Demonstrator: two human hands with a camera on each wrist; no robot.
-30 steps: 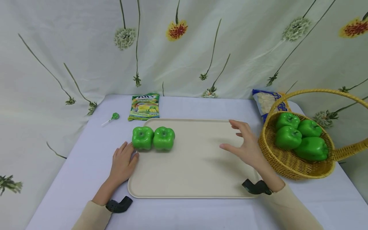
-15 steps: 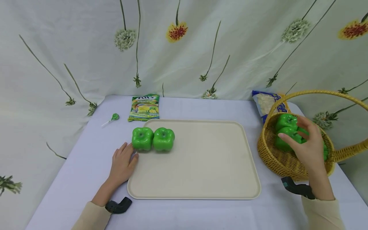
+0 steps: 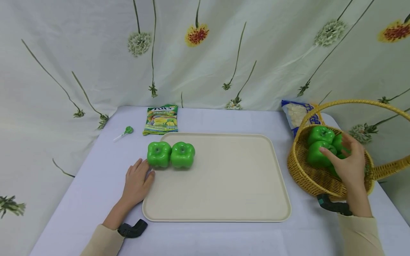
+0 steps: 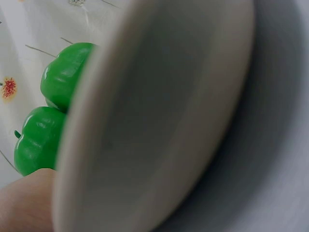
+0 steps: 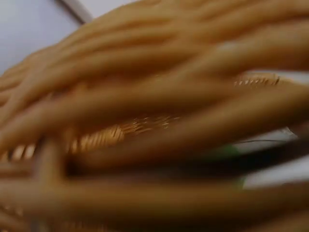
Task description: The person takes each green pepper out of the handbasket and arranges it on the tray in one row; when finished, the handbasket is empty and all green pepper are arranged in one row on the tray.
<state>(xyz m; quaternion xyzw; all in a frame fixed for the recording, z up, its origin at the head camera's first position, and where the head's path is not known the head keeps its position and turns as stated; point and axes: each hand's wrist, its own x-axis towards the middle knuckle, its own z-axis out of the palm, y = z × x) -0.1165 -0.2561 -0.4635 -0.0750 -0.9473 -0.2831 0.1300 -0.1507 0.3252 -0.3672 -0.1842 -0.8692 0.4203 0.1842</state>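
Observation:
My left hand (image 3: 137, 181) lies flat at the tray's left edge, its fingertips right at a green bell pepper (image 3: 159, 154). Against that pepper stands a second bell pepper (image 3: 182, 155), both near the back left of the beige tray (image 3: 224, 177). In the left wrist view, the tray rim (image 4: 91, 125) hides part of the two peppers. My right hand (image 3: 350, 163) reaches into the wicker basket (image 3: 304, 181) with bent fingers, thumb overlapping the front-left bell pepper (image 3: 318, 154). It covers most of the right-hand peppers, and I cannot tell whether it grips one.
A green candy bag (image 3: 161, 120) lies behind the tray, with a green lollipop (image 3: 129, 130) to its left. Behind the basket is a blue and clear bag (image 3: 299, 113). The tall basket handle (image 3: 352, 102) arches over the right side. A floral cloth hangs at the back.
My right hand has swung from above the tray's right part into the basket, then shifted slightly right and lower among the peppers. My left hand stays put.

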